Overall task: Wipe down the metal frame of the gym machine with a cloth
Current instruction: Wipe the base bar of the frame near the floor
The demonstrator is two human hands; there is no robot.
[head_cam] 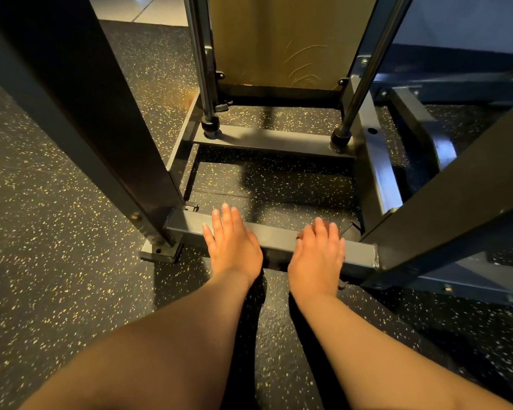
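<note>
My left hand (233,241) and right hand (319,250) lie flat, released, on the low crossbar (276,236) under my palms, likely bracing me; no cloth shows beneath either.

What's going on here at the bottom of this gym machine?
A person has both palms laid on the low front crossbar of the metal frame, near the speckled floor. The left hand lies flat with straight fingers; the right hand rests further right on the same bar. No cloth shows under or in either hand, so wiping cannot be confirmed.
</note>
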